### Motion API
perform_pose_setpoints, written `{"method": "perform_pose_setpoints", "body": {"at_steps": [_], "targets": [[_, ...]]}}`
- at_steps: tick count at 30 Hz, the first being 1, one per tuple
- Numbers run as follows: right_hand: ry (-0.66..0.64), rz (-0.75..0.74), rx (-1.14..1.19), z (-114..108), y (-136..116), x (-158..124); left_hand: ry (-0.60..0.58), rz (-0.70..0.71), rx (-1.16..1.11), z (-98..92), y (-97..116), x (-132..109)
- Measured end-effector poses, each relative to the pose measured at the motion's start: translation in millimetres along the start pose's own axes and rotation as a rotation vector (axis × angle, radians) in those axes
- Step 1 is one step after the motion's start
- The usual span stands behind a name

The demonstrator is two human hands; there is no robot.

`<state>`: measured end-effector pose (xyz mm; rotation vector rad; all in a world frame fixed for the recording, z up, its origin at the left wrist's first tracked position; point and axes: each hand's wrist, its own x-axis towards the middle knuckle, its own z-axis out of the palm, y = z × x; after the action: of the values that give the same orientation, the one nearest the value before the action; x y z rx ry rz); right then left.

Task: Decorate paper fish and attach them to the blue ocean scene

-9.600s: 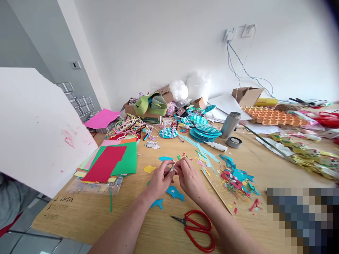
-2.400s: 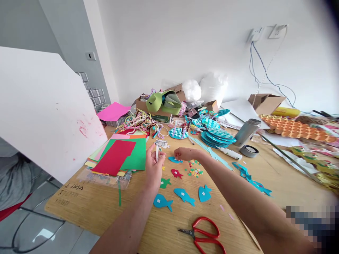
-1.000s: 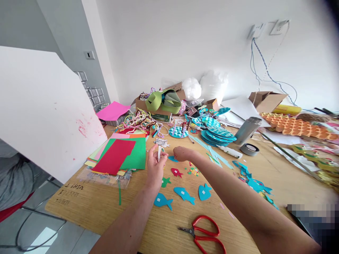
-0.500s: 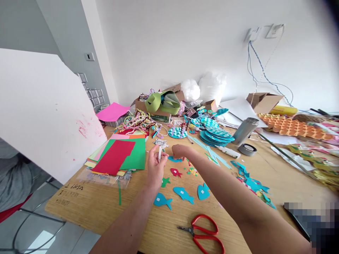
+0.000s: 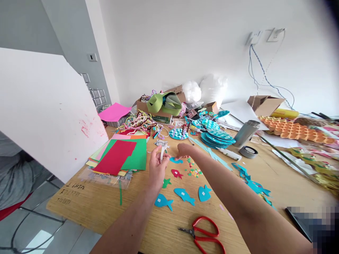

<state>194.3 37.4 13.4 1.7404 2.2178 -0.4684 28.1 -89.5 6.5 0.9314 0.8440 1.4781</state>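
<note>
Left hand (image 5: 158, 167), centre of the frame: thumb and fingers grasp the white tape roll (image 5: 162, 153) by its ring, clear of the tabletop; the roll should be light and firm, best pinched on its flat sides, away from any sticky face; below it, the leftmost blue paper fish (image 5: 160, 200) lies flat at lower centre; the green paper fish (image 5: 166, 182), above that, is partly hidden by the left arm.

At the centre lies the upper blue paper fish (image 5: 175, 160); expect it to be light, thin, easily creased, weakest at the narrow tail; take it by the body edges; the red paper fish (image 5: 178, 174) and middle blue paper fish (image 5: 186, 198) lie below, each bearing a white square, best left untouched.

Right hand (image 5: 184, 151): fingers bend down at the upper blue paper fish; whether they pinch or only press cannot be told; the rightmost blue paper fish (image 5: 204, 195) lies flat, lower right of centre.
</note>
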Motion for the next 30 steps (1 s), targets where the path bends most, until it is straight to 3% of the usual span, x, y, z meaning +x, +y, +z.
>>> {"method": "perform_pose_setpoints", "body": {"at_steps": [3,8,14,19,27,30], "targets": [[0.005,0.058,0.015,3.2,1.2,-5.4,-0.023,-0.015,0.012,0.6,0.1,-0.2],[0.226,0.052,0.156,8.5,-4.1,-38.0,-0.097,-0.004,-0.001,0.2,-0.4,-1.7],[0.439,-0.139,0.463,9.7,-23.2,-101.2,-0.173,0.051,0.134,1.3,-2.0,-9.2],[0.525,-0.218,0.587,11.2,-40.2,-123.9,-0.253,0.121,0.251,3.4,-7.5,-15.1],[0.678,-0.185,0.541,17.6,-47.2,-137.9,-0.300,0.133,0.285,2.1,-14.4,-15.1],[0.775,-0.188,0.389,19.6,-48.7,-147.4,-0.298,0.129,0.285,2.0,-15.4,-13.7]]}}
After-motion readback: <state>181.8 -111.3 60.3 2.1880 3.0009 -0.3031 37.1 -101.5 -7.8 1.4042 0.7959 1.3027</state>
